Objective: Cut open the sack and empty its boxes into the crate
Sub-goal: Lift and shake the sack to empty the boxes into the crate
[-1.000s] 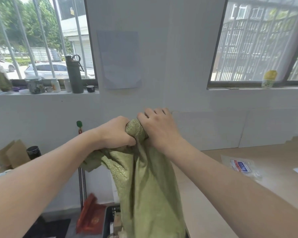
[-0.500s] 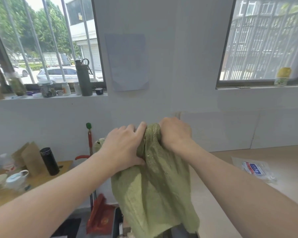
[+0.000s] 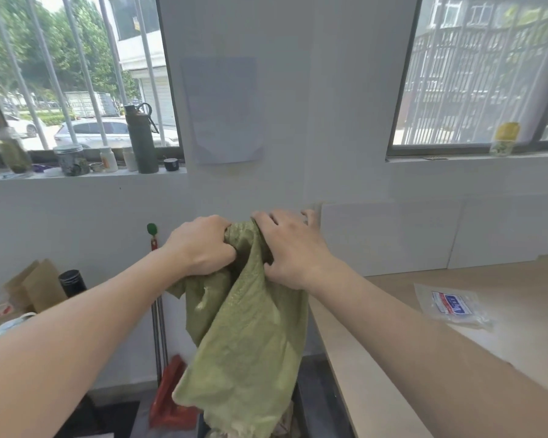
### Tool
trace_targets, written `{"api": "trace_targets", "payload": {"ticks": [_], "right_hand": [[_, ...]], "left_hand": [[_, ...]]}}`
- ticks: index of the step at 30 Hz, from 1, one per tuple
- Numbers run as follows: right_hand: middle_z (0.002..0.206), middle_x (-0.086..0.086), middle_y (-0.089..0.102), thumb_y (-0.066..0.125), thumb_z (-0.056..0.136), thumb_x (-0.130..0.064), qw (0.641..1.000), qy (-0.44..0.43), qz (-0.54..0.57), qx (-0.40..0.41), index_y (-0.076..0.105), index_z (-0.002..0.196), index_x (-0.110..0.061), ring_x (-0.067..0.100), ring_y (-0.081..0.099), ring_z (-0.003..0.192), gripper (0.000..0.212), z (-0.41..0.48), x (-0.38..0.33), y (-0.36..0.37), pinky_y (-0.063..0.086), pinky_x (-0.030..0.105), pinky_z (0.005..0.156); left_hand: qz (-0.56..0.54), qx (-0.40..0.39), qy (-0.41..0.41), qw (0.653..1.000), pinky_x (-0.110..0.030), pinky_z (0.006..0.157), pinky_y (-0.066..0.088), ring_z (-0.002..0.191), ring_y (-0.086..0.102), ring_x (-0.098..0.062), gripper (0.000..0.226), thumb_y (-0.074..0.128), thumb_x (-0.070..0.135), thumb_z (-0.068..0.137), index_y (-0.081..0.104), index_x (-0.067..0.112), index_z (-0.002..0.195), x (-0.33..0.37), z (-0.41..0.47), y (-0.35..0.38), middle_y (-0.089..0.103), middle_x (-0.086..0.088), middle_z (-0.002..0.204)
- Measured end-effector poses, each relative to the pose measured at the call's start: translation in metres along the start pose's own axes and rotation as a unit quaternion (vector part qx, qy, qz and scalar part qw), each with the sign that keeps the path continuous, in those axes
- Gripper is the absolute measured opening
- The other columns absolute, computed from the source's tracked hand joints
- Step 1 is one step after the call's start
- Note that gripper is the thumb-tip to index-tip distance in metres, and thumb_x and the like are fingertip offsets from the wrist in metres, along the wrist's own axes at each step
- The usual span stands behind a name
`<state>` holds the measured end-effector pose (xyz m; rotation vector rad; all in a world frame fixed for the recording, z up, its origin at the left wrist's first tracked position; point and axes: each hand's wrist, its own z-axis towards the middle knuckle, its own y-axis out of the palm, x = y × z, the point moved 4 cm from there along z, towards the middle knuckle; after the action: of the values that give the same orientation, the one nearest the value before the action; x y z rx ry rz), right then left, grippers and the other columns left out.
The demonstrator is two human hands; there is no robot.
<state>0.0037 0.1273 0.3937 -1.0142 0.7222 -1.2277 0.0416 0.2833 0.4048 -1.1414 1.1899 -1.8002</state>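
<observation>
Tabletop runs along the right side, pale wood, against the white wall. Green sack hangs limp in mid-air off the tabletop's left edge, bunched at the top, open ragged end pointing down over a dark crate mostly hidden behind it; boxes not discernible. Left hand is clenched on the sack's bunched top from the left. Right hand grips the same bunch from the right, fingers curled over the fabric. 1 clear plastic packet lies on the tabletop, well apart.
</observation>
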Motion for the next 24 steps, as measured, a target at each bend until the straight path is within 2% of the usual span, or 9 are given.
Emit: {"api": "trace_targets", "payload": {"ticks": [3,5,7,10,15,18,20,22,24], "right_hand": [[0.139,0.009,0.049,0.073,0.072,-0.049,0.999,-0.019,-0.046,-0.008,0.027,0.152,-0.019,0.029,0.040,0.139,0.097,-0.006,-0.005,-0.002,0.021,0.059,0.113],[0.136,0.008,0.052,0.078,0.068,-0.051,0.997,-0.020,-0.073,-0.003,0.031,0.150,-0.017,0.030,0.044,0.135,0.100,-0.006,-0.006,-0.004,0.023,0.059,0.111],[0.125,0.004,0.057,0.079,0.071,-0.037,0.995,-0.019,-0.089,0.035,0.042,0.138,-0.019,0.028,0.055,0.120,0.079,-0.002,-0.005,-0.007,0.033,0.052,0.101],[0.110,-0.001,0.065,0.070,0.079,-0.017,0.993,-0.035,-0.077,0.085,0.050,0.124,-0.022,0.028,0.062,0.105,0.050,0.000,-0.002,-0.013,0.033,0.038,0.073],[0.099,0.002,0.071,0.049,0.094,-0.011,0.994,-0.037,-0.051,0.092,0.051,0.104,-0.023,0.032,0.066,0.096,0.016,-0.002,-0.006,-0.016,0.030,0.036,0.067],[0.098,0.004,0.072,0.049,0.096,-0.014,0.997,-0.012,-0.052,0.052,0.047,0.092,-0.026,0.032,0.069,0.094,0.013,0.001,-0.006,-0.015,0.032,0.035,0.067],[0.097,0.004,0.071,0.050,0.096,-0.015,0.998,0.026,-0.044,0.020,0.054,0.091,-0.026,0.032,0.070,0.092,0.014,0.003,-0.003,-0.012,0.035,0.035,0.065],[0.092,0.004,0.069,0.053,0.093,-0.011,0.998,0.062,-0.033,-0.002,0.057,0.087,-0.024,0.033,0.069,0.089,0.015,0.004,0.000,-0.009,0.037,0.035,0.063],[0.082,0.003,0.065,0.056,0.088,-0.008,0.997,0.080,-0.019,-0.007,0.063,0.085,-0.020,0.032,0.069,0.084,0.015,0.005,-0.001,-0.009,0.039,0.034,0.060]], "left_hand": [[-0.056,-0.022,-0.026,0.998,-0.039,0.068,0.056,0.073,0.068,-0.033,0.004,0.060,0.015,0.073,0.063,0.013,0.070,-0.002,0.003,-0.003,0.072,-0.008,0.073],[-0.130,-0.056,-0.044,0.989,-0.039,0.063,0.057,0.065,0.068,-0.031,0.007,0.062,0.010,0.073,0.062,0.006,0.067,-0.001,0.000,-0.002,0.070,-0.011,0.066],[-0.208,-0.113,-0.055,0.970,-0.031,0.054,0.051,0.054,0.062,-0.024,0.008,0.067,0.003,0.072,0.063,0.006,0.065,0.008,-0.008,-0.002,0.064,-0.011,0.060],[-0.252,-0.159,-0.058,0.953,-0.034,0.063,0.048,0.069,0.061,-0.026,0.013,0.069,-0.001,0.074,0.064,0.005,0.084,0.021,-0.023,-0.007,0.061,-0.016,0.076],[-0.263,-0.185,-0.021,0.947,-0.037,0.069,0.060,0.073,0.070,-0.032,0.019,0.071,0.004,0.073,0.069,-0.003,0.090,0.018,-0.029,0.000,0.073,-0.014,0.078],[-0.198,-0.149,0.039,0.968,-0.052,0.083,0.061,0.078,0.072,-0.019,0.037,0.075,0.029,0.070,0.066,0.010,0.101,0.015,-0.030,0.006,0.075,0.001,0.085],[-0.050,-0.079,0.090,0.992,-0.047,0.081,0.059,0.086,0.069,-0.015,0.062,0.079,0.054,0.062,0.053,0.024,0.109,0.020,-0.035,0.006,0.071,0.008,0.093],[0.109,-0.010,0.122,0.987,-0.043,0.081,0.056,0.095,0.064,-0.020,0.089,0.076,0.075,0.056,0.042,0.025,0.121,0.025,-0.042,0.012,0.063,0.005,0.104],[0.183,0.040,0.118,0.975,-0.041,0.075,0.055,0.100,0.064,-0.026,0.094,0.076,0.073,0.062,0.037,0.019,0.129,0.028,-0.043,0.018,0.060,-0.001,0.108]]}}
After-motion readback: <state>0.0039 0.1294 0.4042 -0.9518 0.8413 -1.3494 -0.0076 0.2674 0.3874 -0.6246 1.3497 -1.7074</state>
